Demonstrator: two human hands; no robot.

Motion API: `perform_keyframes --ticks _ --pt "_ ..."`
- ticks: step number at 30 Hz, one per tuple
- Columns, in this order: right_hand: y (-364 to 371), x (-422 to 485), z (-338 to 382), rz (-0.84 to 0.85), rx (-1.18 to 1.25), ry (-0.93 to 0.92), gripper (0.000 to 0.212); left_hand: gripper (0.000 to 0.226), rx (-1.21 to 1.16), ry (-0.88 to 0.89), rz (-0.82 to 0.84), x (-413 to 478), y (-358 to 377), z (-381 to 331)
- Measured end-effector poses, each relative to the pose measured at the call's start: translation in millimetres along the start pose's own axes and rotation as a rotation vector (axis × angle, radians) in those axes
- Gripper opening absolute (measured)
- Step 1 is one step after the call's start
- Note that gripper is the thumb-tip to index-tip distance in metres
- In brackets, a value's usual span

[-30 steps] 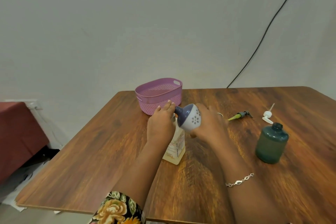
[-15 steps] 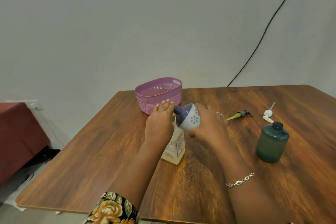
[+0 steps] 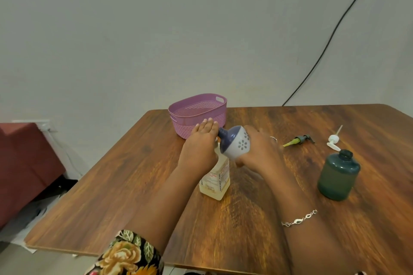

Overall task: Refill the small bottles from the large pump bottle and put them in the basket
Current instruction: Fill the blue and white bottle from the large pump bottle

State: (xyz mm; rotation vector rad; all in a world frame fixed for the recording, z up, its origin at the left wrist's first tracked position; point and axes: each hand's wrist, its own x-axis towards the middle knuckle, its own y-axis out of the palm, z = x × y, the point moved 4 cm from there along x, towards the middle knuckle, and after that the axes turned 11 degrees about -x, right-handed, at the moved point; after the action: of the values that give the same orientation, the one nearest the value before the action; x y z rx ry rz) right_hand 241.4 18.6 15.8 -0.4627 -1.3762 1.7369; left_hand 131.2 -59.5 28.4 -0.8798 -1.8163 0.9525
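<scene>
Pump bottle (image 3: 215, 177) top covered by left hand (image 3: 199, 147), fingers (image 3: 206, 125) extended. Small round bottle (image 3: 234, 145) gripped in right hand (image 3: 261, 153), tilted, neck toward left hand.

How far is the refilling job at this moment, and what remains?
Done: two pump heads lie off on the table. In hand: the left hand presses the large pump bottle while the right hand holds the blue-and-white bottle, neck toward it. Left: the dark green bottle stands open, and no bottle shows in the basket.
</scene>
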Motion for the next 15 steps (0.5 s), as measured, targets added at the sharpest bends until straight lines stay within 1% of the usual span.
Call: perform_keyframes --ticks 5,9,12,14,15 --pt "2.9 1.0 -1.0 -0.013 0.006 -0.017 0.08 0.074 -0.03 0.004 0.007 -9.2 2.0 -0.1" --pt "9.0 0.9 -1.8 -0.007 0.176 -0.028 0.08 0.068 -0.155 0.018 -0.011 -9.2 -0.5 1.3" --pt "14.2 -0.4 -4.8 0.02 0.309 -0.022 0.079 0.071 -0.32 -0.044 -0.022 -9.5 3.6 1.5" --pt "15.5 -1.7 -7.6 0.034 0.385 -0.023 0.078 0.075 -0.413 -0.052 -0.11 -12.7 6.9 -1.9" --pt "15.9 -2.1 -9.1 0.043 0.426 -0.027 0.077 0.076 -0.466 -0.04 -0.195 -16.8 7.8 -5.2"
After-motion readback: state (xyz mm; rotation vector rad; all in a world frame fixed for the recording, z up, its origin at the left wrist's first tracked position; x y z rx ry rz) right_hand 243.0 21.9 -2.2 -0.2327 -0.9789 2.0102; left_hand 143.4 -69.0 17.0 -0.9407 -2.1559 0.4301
